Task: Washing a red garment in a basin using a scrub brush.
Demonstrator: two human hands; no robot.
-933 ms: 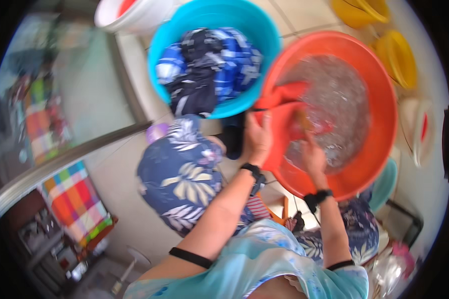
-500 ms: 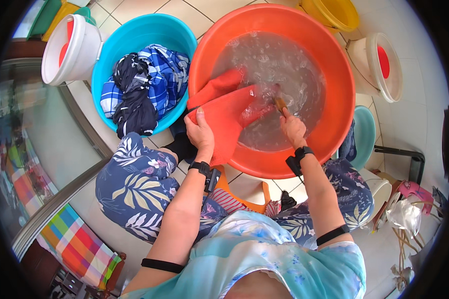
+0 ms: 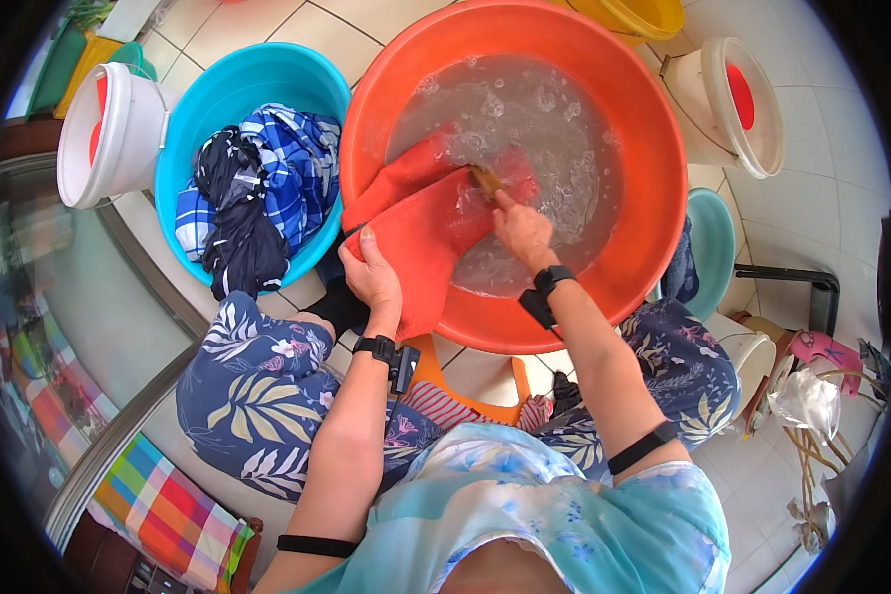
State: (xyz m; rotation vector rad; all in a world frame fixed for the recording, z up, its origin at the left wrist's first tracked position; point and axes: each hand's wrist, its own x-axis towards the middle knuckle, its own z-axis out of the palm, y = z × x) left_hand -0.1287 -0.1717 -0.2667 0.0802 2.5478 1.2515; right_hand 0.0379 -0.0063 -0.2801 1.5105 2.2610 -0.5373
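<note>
A large orange basin [image 3: 655, 163] of cloudy, bubbly water [image 3: 569, 119] stands in front of me. Over its near left rim lies a wet red garment [image 3: 428, 243], its far part dipping into the water. My left hand [image 3: 374, 279] is closed on the garment's near left edge, thumb on top. In my right hand [image 3: 525, 233] is a wooden-handled brush [image 3: 485, 182], which reaches down onto the garment at the water's surface. The brush's bristles are hidden.
A turquoise tub [image 3: 302, 74] with blue plaid and dark clothes [image 3: 267, 188] stands to the left. White buckets [image 3: 119, 139] [image 3: 708, 109] flank the tubs, and a yellow bucket [image 3: 639, 15] sits at the far side. An orange stool [image 3: 510, 396] is below me.
My right hand has moved the brush left from the open water onto the red garment. My left hand still grips the garment. The whole view has shifted slightly.
</note>
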